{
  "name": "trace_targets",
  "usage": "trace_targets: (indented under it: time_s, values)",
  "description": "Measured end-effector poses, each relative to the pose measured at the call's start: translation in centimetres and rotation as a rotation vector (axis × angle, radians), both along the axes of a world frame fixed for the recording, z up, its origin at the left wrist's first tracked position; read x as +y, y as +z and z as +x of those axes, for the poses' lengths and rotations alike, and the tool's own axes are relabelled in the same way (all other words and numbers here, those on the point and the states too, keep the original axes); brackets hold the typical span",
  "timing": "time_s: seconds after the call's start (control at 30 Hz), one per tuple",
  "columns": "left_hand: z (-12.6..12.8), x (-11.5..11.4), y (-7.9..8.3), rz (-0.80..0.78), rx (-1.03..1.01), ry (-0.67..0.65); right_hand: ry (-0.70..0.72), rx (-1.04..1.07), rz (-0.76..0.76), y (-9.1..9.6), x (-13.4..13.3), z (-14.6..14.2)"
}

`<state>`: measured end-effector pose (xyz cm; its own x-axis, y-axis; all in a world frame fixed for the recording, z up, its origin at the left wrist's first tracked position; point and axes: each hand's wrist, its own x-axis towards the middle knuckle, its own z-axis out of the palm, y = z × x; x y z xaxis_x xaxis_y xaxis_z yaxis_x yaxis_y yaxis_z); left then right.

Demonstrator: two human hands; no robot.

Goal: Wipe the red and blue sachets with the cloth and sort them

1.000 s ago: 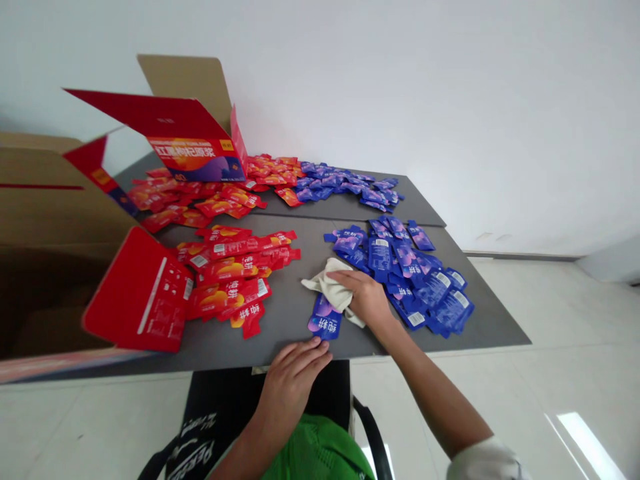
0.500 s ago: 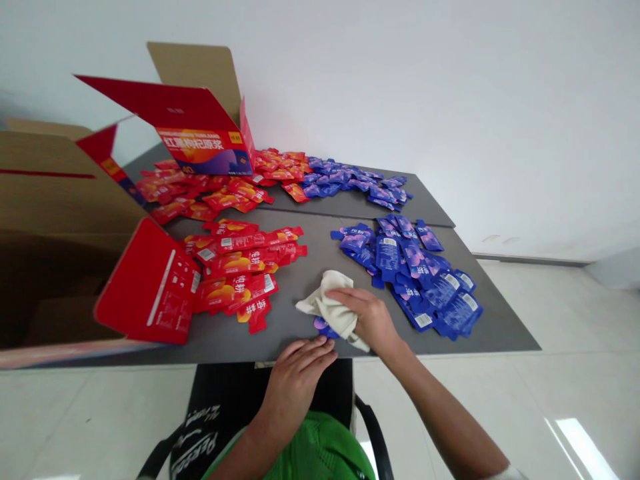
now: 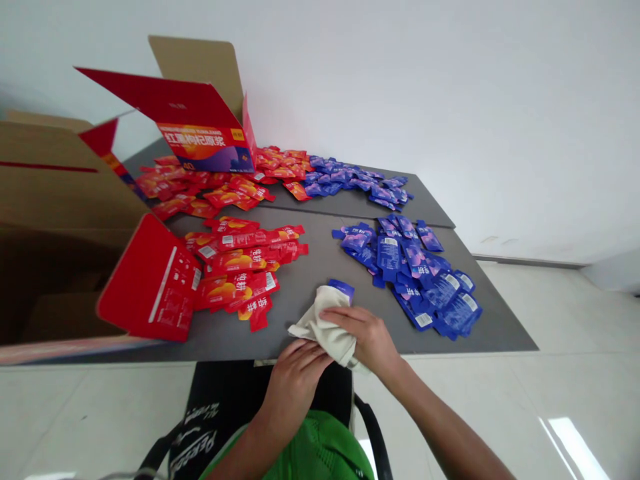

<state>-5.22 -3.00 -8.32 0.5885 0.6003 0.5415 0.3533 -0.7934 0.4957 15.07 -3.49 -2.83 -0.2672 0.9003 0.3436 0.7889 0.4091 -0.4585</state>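
A blue sachet [image 3: 342, 287] lies on the table near its front edge, mostly covered by a cream cloth [image 3: 327, 323]. My right hand [image 3: 373, 337] is closed on the cloth and presses it down over the sachet. At the table's front edge, my left hand [image 3: 299, 370] has its fingers together over the sachet's near end; its fingertips touch the cloth and its thumb is hidden. To the left lie loose red sachets [image 3: 237, 260]. A pile of blue sachets [image 3: 415, 267] is on the right, some showing barcodes.
An open red printed carton [image 3: 210, 148] stands at the back left, with a larger open cardboard box [image 3: 55, 220] nearer. Its red flap [image 3: 150, 283] juts over the table. More red sachets [image 3: 280, 163] and blue sachets [image 3: 350, 177] line the back, near the wall.
My right hand has drawn the cloth down and slightly left, towards my left hand. The far end of the blue sachet now shows above the cloth. The left hand has barely moved.
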Motion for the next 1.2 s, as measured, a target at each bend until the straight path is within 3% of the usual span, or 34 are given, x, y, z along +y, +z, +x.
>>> trace_targets:
  time_s: [0.1, 0.2, 0.27, 0.37, 0.5, 0.63, 0.73, 0.8, 0.93, 1.07, 1.2]
  values:
    - [-0.1, 0.0, -0.3, 0.023, 0.017, -0.006, -0.111, -0.017, 0.016, -0.4, 3.6, 1.8]
    - [-0.2, 0.0, -0.4, 0.027, 0.003, -0.003, -0.215, -0.060, 0.075, 0.7, 6.1, 3.5]
    - [-0.1, 0.0, -0.4, 0.028, -0.013, -0.005, -0.259, -0.028, 0.136, 1.6, 5.6, 3.8]
    - [0.0, 0.0, -0.3, 0.022, -0.033, -0.005, -0.211, 0.039, 0.176, 2.1, 1.9, 2.6]
    - [0.0, 0.0, 0.0, -0.004, -0.035, 0.003, -0.029, -0.009, 0.036, 0.7, -2.1, 0.6]
    - [-0.1, 0.0, 0.0, 0.006, -0.016, -0.010, -0.110, 0.016, 0.014, -0.7, 0.6, 1.8]
    - [-0.2, 0.0, -0.2, 0.019, -0.019, -0.009, -0.263, -0.035, 0.046, -0.1, 4.3, 3.8]
    - [-0.1, 0.0, -0.3, 0.022, -0.027, 0.000, -0.310, -0.038, 0.096, 0.9, 5.3, 4.4]
    - [0.1, 0.1, -0.3, 0.028, -0.050, 0.002, -0.220, 0.087, 0.173, 2.1, 2.5, 2.8]
    - [0.1, 0.1, 0.1, 0.025, -0.059, 0.012, -0.047, 0.067, 0.059, 0.8, -1.2, 0.5]
    - [0.0, 0.2, 0.2, 0.018, -0.028, -0.006, -0.064, 0.087, -0.004, -1.0, 0.5, 1.0]
